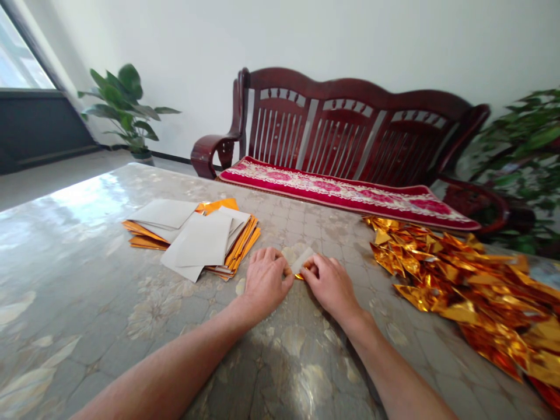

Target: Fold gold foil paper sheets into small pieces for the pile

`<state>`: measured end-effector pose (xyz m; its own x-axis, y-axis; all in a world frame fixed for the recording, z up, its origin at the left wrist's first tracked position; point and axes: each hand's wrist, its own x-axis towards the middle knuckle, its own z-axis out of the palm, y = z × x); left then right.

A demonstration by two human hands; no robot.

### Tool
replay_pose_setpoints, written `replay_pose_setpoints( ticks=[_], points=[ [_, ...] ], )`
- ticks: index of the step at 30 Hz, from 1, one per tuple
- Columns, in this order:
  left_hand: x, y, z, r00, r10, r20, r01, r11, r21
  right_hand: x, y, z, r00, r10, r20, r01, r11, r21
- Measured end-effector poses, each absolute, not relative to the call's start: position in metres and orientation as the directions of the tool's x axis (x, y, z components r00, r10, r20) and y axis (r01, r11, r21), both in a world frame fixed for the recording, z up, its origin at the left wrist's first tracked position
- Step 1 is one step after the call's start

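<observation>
At the centre of the frame, both hands met over 1 small folded sheet of paper (301,261) lying on the tabletop (79,280). The left hand (265,284) pinched its near edge with curled fingers, while the right hand (329,284) pressed and gripped the other side, so the sheet stayed flat against the surface, its white back up and a gold edge showing beneath. To the left, within reach, lay a loose stack of flat sheets (196,236); at the right edge spread a heap of folded gold pieces (472,291), well apart from the stack.
</observation>
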<state>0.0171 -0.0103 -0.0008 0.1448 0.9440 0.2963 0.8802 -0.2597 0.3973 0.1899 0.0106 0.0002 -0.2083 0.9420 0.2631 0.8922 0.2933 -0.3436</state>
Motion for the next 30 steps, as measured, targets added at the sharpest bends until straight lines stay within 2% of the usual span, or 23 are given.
replay_pose_setpoints(
  ticks=[7, 11, 20, 25, 30],
  points=[
    [0.018, -0.012, 0.000, 0.139, 0.941, 0.309, 0.866, -0.267, 0.423, 0.191, 0.012, -0.002, -0.209, 0.944, 0.255, 0.883, 0.295, -0.366],
    [0.019, -0.015, 0.002, 0.260, 0.912, 0.318, 0.831, -0.379, 0.407, 0.192, 0.012, -0.002, -0.207, 0.946, 0.251, 0.883, 0.291, -0.367],
    [0.025, -0.024, 0.005, 0.475, 0.850, 0.229, 0.858, -0.505, 0.092, 0.189, 0.012, 0.001, -0.168, 0.959, 0.230, 0.898, 0.245, -0.366],
    [0.029, -0.030, 0.006, 0.506, 0.843, 0.184, 0.855, -0.518, 0.018, 0.191, 0.013, 0.002, -0.137, 0.965, 0.225, 0.912, 0.212, -0.352],
    [0.033, -0.035, 0.006, 0.513, 0.839, 0.183, 0.856, -0.515, -0.039, 0.192, 0.015, 0.002, -0.173, 0.959, 0.223, 0.933, 0.233, -0.274]
  ],
)
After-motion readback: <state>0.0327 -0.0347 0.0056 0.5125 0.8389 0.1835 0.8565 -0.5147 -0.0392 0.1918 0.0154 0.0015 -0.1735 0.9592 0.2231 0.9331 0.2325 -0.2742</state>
